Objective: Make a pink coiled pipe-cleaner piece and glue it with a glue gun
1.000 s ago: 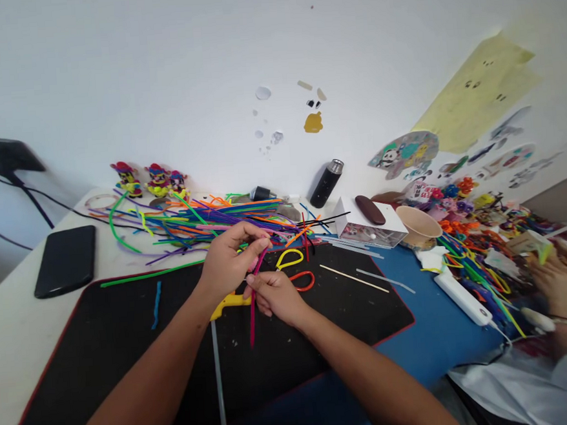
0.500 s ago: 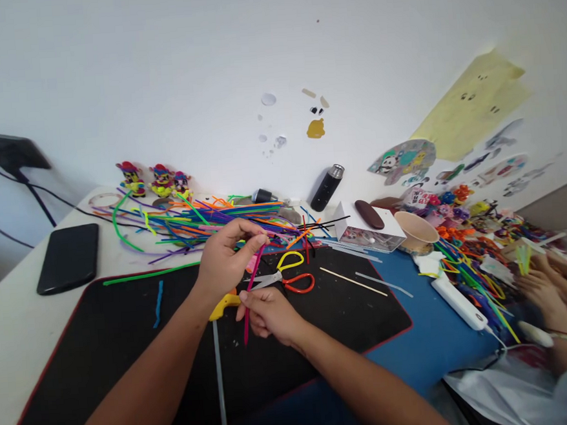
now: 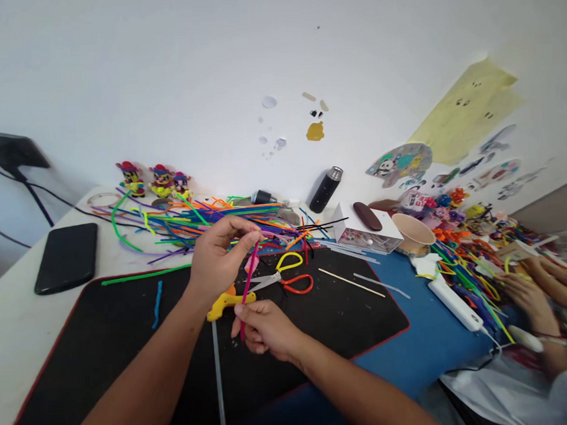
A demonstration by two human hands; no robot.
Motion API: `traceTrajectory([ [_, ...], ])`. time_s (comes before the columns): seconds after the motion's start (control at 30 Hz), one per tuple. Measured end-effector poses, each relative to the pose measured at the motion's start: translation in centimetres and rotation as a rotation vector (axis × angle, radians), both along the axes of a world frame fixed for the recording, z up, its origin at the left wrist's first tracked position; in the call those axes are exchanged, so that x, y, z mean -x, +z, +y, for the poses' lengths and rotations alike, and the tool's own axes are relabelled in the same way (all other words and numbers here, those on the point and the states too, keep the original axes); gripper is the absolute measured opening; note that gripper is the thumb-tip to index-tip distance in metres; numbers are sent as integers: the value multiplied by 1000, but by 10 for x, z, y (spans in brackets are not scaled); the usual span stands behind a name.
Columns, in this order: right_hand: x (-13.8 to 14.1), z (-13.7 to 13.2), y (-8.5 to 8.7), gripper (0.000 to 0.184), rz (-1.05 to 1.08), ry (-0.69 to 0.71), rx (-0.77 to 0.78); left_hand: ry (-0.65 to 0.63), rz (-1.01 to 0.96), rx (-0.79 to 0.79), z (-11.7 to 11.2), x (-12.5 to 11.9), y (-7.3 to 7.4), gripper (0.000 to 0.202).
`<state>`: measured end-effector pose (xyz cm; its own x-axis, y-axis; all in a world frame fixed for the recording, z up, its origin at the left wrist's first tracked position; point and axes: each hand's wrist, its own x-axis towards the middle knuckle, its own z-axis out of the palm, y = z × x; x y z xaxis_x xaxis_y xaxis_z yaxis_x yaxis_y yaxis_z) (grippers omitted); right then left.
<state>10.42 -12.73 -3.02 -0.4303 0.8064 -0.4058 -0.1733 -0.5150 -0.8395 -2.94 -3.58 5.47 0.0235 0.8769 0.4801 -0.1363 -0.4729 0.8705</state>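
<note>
The pink pipe cleaner (image 3: pixel 248 281) is between my two hands, raised a little above the black mat (image 3: pixel 103 341) and leaning, its top end toward the far side of the desk. My left hand (image 3: pixel 216 259) pinches the top end between thumb and fingertips. My right hand (image 3: pixel 265 327) is curled around the lower part, and a short tail pokes out below my thumb.

Just beyond the stem lie the scissors (image 3: pixel 288 275) with one yellow and one red loop. A yellow tool (image 3: pixel 224 303) lies flat under my left wrist. A clear rod (image 3: pixel 218 366) runs along the mat toward me, and a thin wooden stick (image 3: pixel 351 282) lies to the right. A green stem (image 3: pixel 145 274) and a short blue piece (image 3: pixel 157 304) sit near the mat's left edge.

Behind the mat is a loose heap of coloured stems (image 3: pixel 191 222) on the white table (image 3: pixel 9 322), with a dark phone (image 3: pixel 66 257) to the left and three small figures (image 3: pixel 155 179) against the white wall (image 3: pixel 158 85). A black flask (image 3: pixel 325 189) leans there too, beside a white box (image 3: pixel 367 232) and a paper cup (image 3: pixel 413 229). To the right the surface is blue (image 3: pixel 419 345), and another person's hand (image 3: pixel 527 296) rests among more stems. A yellow sheet (image 3: pixel 465 109) is stuck to the wall above.
</note>
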Motion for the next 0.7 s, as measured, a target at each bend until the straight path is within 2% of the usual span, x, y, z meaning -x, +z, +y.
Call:
traceTrajectory([
  [0.33, 2, -7, -6, 66, 3, 19, 46, 79, -69, 7, -1, 7, 9, 16],
  [0.47, 4, -10, -5, 67, 26, 38, 38, 130, -127, -35, 1, 9, 9, 11],
  [0.7, 8, -14, -9, 66, -30, 69, 3, 184, -173, -46, 8, 14, 6, 20],
])
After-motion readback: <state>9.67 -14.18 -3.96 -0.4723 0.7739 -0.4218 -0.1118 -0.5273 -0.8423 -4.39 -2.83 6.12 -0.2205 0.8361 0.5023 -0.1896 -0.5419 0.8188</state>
